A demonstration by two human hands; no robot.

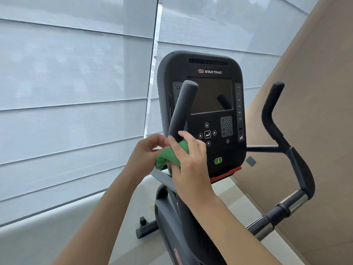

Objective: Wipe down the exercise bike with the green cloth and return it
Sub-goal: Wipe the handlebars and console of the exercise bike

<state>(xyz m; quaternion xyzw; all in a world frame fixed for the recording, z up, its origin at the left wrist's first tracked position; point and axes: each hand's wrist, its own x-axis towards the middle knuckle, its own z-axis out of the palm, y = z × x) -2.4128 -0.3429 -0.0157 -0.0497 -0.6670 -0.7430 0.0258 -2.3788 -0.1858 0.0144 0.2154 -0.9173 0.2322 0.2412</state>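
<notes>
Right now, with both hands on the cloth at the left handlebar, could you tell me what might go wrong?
The green cloth is bunched small between the left hand and right hand, so it may cover little of the left handlebar. The right hand sits close to the console buttons and could press one by accident.

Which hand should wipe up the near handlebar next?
Probably right: the right hand already wraps the green cloth around the left handlebar. The left hand only pinches the cloth's edge.
</notes>
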